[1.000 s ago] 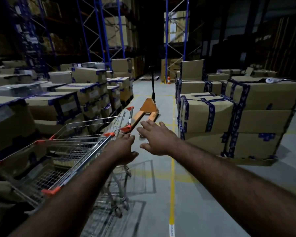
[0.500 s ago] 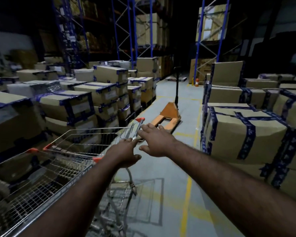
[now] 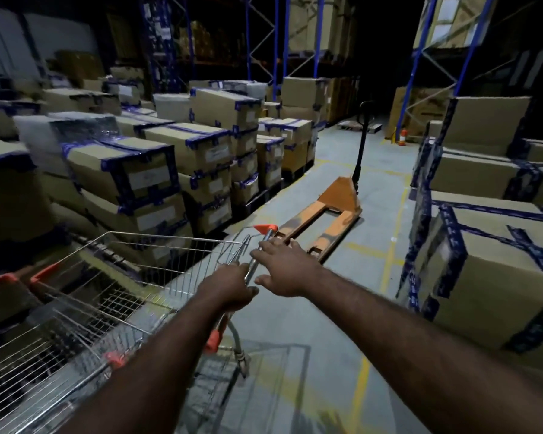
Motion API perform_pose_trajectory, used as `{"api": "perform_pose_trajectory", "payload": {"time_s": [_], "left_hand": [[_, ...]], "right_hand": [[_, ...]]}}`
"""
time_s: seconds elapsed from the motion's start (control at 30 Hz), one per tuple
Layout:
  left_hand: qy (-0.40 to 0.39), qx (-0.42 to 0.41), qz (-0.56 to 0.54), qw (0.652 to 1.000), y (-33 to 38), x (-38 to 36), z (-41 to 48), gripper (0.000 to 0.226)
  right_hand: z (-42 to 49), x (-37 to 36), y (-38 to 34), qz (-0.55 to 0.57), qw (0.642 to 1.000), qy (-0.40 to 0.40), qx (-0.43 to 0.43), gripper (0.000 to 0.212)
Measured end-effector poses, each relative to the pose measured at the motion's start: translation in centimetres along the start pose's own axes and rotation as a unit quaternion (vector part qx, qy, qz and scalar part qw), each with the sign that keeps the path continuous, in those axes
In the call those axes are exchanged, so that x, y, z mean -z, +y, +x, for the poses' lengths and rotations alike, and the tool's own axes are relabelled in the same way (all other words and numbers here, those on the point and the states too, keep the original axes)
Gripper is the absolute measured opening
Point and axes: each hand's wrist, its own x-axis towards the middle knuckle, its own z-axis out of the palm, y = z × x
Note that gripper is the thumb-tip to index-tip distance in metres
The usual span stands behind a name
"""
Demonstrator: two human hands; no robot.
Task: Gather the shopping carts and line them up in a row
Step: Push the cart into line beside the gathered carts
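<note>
Two wire shopping carts stand at the lower left, one nested behind the other. The front cart [image 3: 170, 258] has a metal handle bar with an orange end cap [image 3: 265, 228]. My left hand [image 3: 229, 288] is closed around that handle bar. Just beyond it, my right hand [image 3: 282, 267] lies over the same bar with its fingers stretched out and spread, not curled. The nearer cart [image 3: 60, 355] fills the bottom left corner, with orange corner pieces on its rim.
An orange pallet jack [image 3: 326, 214] lies on the aisle floor just ahead of the cart handle. Taped cardboard boxes are stacked along the left [image 3: 123, 170] and the right [image 3: 489, 277]. Blue storage racks [image 3: 279, 42] rise behind. The grey aisle floor has yellow lines.
Both hands have moved forward to the front cart's handle. My left hand has closed on the bar and my right hand has come down on it. The view has swung left.
</note>
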Motion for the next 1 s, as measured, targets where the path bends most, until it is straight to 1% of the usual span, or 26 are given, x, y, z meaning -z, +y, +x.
{"api": "perform_pose_trajectory", "payload": {"time_s": [0.1,0.17,0.23,0.3,0.4,0.43,0.47,0.53,0.57,0.63,0.7,0.77,0.83,0.93,1.0], "left_hand": [[-0.008,0.028,-0.027,0.999,-0.3,-1.3,3.5,0.055],[-0.011,0.063,-0.041,0.997,-0.6,-2.5,5.3,0.048],[-0.013,0.112,-0.031,0.993,-0.9,-3.9,6.7,0.048],[-0.027,0.185,-0.018,0.982,-1.3,-5.9,7.1,0.055],[-0.045,0.312,-0.058,0.947,-1.8,-8.6,6.8,0.084],[-0.043,0.341,-0.061,0.937,-1.6,-9.3,6.6,0.092],[-0.039,0.36,-0.058,0.93,-1.6,-9.7,6.7,0.095],[-0.038,0.39,-0.043,0.919,-1.4,-9.9,7.3,0.093],[-0.04,0.406,-0.027,0.912,-1.1,-9.7,7.6,0.092],[-0.043,0.431,0.012,0.901,-0.7,-9.5,8.1,0.088],[-0.054,0.448,0.021,0.892,-0.3,-9.4,8.2,0.085],[-0.065,0.464,0.013,0.883,0.0,-9.6,7.8,0.086],[-0.064,0.465,0.004,0.883,0.3,-9.4,7.1,0.089],[-0.07,0.454,-0.013,0.888,0.2,-9.4,5.4,0.098],[-0.068,0.448,-0.027,0.891,0.5,-9.6,4.2,0.104]], "right_hand": [[4.7,-2.2,2.4,0.01,0.999,-0.005,0.037,0.063],[8.0,-3.7,3.8,0.008,0.998,-0.012,0.065,0.062],[11.3,-5.4,5.3,0.013,0.995,-0.033,0.097,0.065],[14.4,-7.1,6.7,0.013,0.99,-0.057,0.132,0.07],[18.5,-9.4,8.9,-0.006,0.978,-0.086,0.191,0.076],[19.6,-10.2,9.6,-0.013,0.972,-0.1,0.214,0.078],[20.6,-11.1,10.4,-0.019,0.965,-0.114,0.236,0.08],[22.1,-12.9,11.8,-0.012,0.952,-0.141,0.272,0.088],[22.6,-13.5,12.4,-0.007,0.947,-0.142,0.287,0.093],[23.6,-14.2,13.4,-0.012,0.938,-0.144,0.315,0.102],[24.5,-14.3,14.0,-0.023,0.928,-0.158,0.337,0.111],[25.1,-14.3,14.1,-0.006,0.93,-0.172,0.326,0.118],[25.2,-14.2,13.7,0.004,0.933,-0.182,0.309,0.117],[24.0,-14.4,12.8,-0.032,0.927,-0.192,0.32,0.108],[22.9,-14.6,12.8,-0.032,0.927,-0.198,0.317,0.107]]}}
